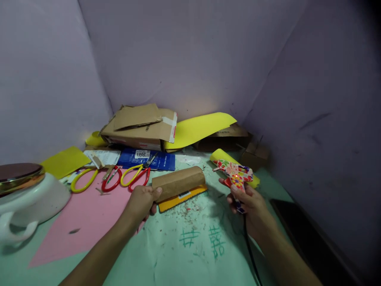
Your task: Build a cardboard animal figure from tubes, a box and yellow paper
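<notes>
A brown cardboard tube lies slantwise above a flat orange piece with a white label. My left hand is closed on the tube's left end, thumb on top. To the right, my right hand grips a flower-patterned glue gun by its handle; a small orange light glows on it and a black cord runs down from it. The gun's nozzle points left, toward the tube but apart from it. A rolled yellow paper lies behind the gun.
Red-handled and yellow-handled scissors lie on the left beside pink paper. A white mug stands far left. Cardboard and a yellow sheet are at the back. A dark flat object is at right.
</notes>
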